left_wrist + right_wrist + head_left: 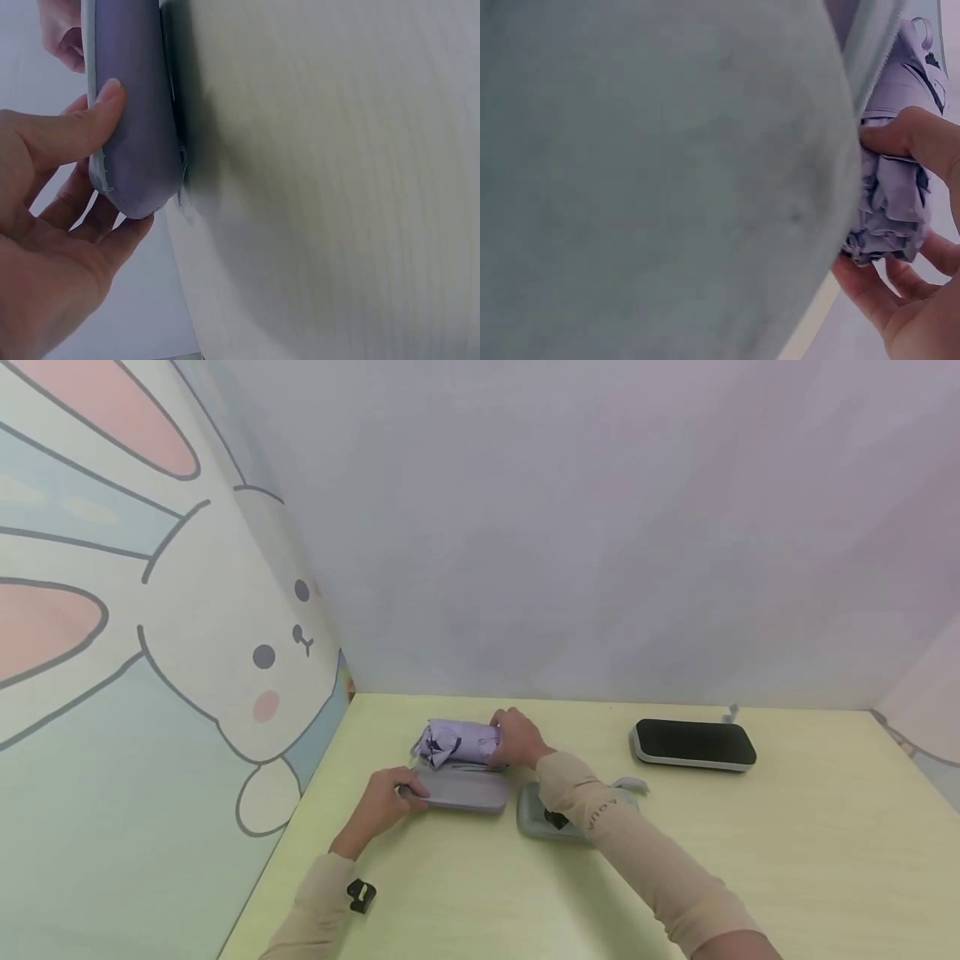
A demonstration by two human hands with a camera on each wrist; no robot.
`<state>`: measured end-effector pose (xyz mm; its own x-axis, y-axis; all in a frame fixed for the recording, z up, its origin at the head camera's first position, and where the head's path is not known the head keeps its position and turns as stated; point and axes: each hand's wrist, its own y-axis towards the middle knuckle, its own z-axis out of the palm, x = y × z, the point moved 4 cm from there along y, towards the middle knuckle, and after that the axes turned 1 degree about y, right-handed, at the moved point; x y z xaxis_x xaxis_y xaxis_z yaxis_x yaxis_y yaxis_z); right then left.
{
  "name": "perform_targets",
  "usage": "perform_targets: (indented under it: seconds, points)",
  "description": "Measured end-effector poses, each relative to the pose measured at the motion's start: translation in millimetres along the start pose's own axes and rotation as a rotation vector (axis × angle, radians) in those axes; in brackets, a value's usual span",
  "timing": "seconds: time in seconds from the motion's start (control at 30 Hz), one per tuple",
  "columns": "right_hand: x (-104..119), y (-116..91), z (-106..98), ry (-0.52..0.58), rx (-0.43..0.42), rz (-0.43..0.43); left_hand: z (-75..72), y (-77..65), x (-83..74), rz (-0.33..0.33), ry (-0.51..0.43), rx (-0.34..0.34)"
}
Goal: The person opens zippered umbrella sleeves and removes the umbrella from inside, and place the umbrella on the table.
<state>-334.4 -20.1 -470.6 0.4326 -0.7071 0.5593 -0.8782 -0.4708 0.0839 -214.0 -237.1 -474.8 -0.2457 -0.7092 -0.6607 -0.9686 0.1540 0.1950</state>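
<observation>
In the head view, my left hand [386, 802] holds the left end of a purple-grey zip case [461, 789] at the table's far left. The left wrist view shows the thumb on one face of the case [139, 112] and fingers round its end. Just behind the case lies a folded purple umbrella [468, 742]. My right hand [517, 739] grips the umbrella's right end, thumb on the near side and fingers on the far side. Crumpled folds of the umbrella [892, 195] show between thumb and fingers in the right wrist view.
A grey-green case [532, 814] with a strap [632, 785] lies under my right forearm; its surface [667, 180] fills much of the right wrist view. Further right sits a black-topped, white-sided box [693, 743]. A grey wall [600, 568] rises behind the table, a bunny-patterned one at left.
</observation>
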Motion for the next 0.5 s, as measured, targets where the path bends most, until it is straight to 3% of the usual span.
perform_targets:
  seconds: [0.13, 0.27, 0.37, 0.5]
  points:
    - [0.5, -2.9, -1.4, 0.038, -0.059, -0.027, 0.7, -1.8, -1.0, -0.003, -0.011, -0.005]
    - [1.4, -4.4, -2.2, 0.167, -0.096, -0.019, 0.0, -2.4, -2.3, 0.016, -0.013, -0.018]
    - [2.0, -4.7, -0.8, 0.282, -0.078, 0.019, -0.8, -2.0, -2.5, 0.03, -0.015, -0.027]
    - [3.0, -6.0, 0.0, 0.345, -0.047, 0.053, -1.2, -1.0, -2.6, 0.05, -0.013, -0.034]
